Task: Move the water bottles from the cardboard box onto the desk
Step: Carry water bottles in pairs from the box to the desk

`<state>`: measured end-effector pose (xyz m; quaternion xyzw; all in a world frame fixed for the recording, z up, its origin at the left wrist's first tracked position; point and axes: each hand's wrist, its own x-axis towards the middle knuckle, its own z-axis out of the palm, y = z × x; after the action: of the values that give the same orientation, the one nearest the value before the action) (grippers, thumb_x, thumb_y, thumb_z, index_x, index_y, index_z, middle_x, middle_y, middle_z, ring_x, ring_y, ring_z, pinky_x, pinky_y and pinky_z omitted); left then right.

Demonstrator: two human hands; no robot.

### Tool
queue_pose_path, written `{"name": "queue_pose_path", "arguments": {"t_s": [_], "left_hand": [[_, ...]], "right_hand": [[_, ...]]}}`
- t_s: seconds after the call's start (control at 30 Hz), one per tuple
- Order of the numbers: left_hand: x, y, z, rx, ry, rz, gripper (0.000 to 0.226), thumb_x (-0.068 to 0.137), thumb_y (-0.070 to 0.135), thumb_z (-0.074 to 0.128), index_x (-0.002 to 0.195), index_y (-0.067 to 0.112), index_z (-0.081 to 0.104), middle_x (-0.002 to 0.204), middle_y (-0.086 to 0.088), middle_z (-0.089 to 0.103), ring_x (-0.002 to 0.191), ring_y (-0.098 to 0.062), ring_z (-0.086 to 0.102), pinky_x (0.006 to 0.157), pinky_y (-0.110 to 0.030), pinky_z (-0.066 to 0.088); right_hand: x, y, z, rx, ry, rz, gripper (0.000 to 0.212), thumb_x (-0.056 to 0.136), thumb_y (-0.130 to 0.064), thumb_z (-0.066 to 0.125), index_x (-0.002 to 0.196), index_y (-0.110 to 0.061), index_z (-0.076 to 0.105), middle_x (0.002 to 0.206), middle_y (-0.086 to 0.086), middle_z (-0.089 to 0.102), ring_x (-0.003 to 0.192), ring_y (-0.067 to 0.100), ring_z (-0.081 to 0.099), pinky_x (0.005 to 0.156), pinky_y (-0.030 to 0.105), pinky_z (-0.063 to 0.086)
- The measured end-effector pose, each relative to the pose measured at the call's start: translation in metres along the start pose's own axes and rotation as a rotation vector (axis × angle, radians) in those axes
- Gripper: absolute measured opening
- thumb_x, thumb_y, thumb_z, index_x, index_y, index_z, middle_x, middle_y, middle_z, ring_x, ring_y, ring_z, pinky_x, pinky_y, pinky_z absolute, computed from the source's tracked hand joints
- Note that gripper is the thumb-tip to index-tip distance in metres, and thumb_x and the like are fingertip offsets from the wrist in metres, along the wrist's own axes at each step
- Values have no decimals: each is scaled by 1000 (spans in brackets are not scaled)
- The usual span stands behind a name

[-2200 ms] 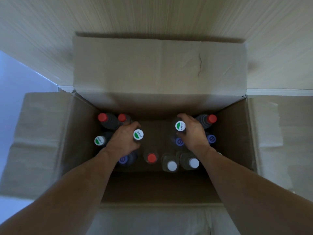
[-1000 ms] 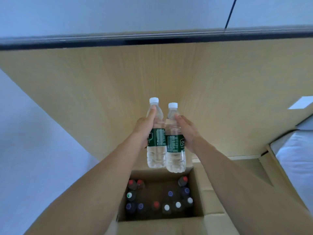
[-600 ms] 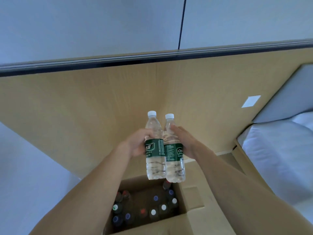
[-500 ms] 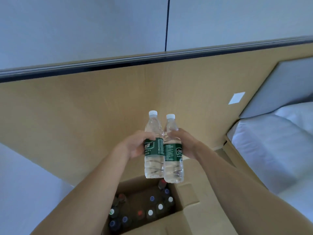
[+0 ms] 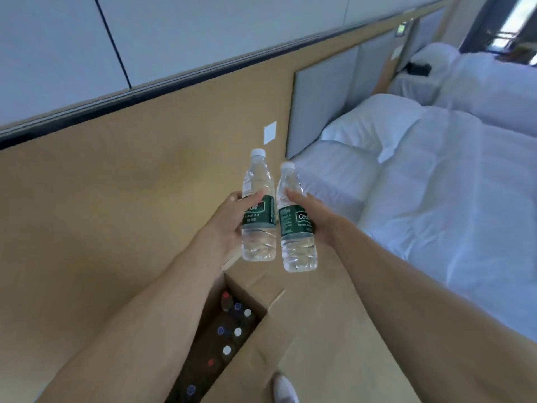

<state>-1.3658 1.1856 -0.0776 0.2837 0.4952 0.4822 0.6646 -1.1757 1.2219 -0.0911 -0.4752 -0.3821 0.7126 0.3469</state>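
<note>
My left hand (image 5: 229, 225) grips a clear water bottle (image 5: 258, 239) with a green label and white cap, held upright in the air. Beside it, my right hand (image 5: 315, 216) grips a second bottle of the same kind (image 5: 296, 245), tilted slightly. The two bottles nearly touch. Below them the open cardboard box (image 5: 270, 338) stands on the floor with several bottles (image 5: 232, 330) inside, their caps white, red and blue. My left forearm hides part of the box. No desk is in view.
A wooden wall panel (image 5: 116, 199) fills the left. A bed with white bedding (image 5: 436, 184) and a grey headboard (image 5: 319, 97) lies to the right, a second bed (image 5: 494, 82) behind it. A white shoe (image 5: 283, 388) shows beside the box.
Both hands have lifted a bottle each out of the box. The view has swung right and tilted, bringing the beds into sight; the box has slid to the lower middle.
</note>
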Motion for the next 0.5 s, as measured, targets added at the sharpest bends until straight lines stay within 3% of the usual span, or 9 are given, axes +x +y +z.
{"name": "queue_pose_path", "arguments": {"t_s": [0.1,0.17,0.27,0.37,0.5], "left_hand": [[1,-8,41,95,-87,-22,62,79,29,85,125,10,48,119,-20,67,102,-45,70,79,-74,51],[0,-16,72,135,-148,-41,58,83,30,82,125,9,46,114,-19,65,100,-45,70,81,-72,52],[-9,-29,125,178,-261,-103,51,86,32,78,121,8,50,100,-17,65,80,-35,69,74,-54,59],[-22,-47,181,205,-377,-165,26,90,29,70,105,8,63,83,-14,67,64,-29,68,61,-36,57],[-51,-80,256,199,-502,-252,16,90,22,63,94,6,65,69,-13,67,55,-26,67,52,-34,57]], "right_hand": [[-44,-5,-43,1,152,-34,63,85,-37,77,132,-7,46,94,22,68,75,33,70,70,46,60],[-75,-7,-73,58,237,-25,55,87,-36,75,126,-5,51,84,16,66,70,29,67,69,41,57],[-129,-4,-118,214,287,-19,30,92,-29,61,109,-5,54,78,12,60,69,25,60,75,39,52],[-188,3,-162,308,370,-77,26,91,-22,49,111,-5,53,81,12,59,73,25,59,79,39,51],[-269,18,-211,352,504,-144,24,96,-21,52,113,-4,53,84,11,62,74,25,63,73,37,56]]}}
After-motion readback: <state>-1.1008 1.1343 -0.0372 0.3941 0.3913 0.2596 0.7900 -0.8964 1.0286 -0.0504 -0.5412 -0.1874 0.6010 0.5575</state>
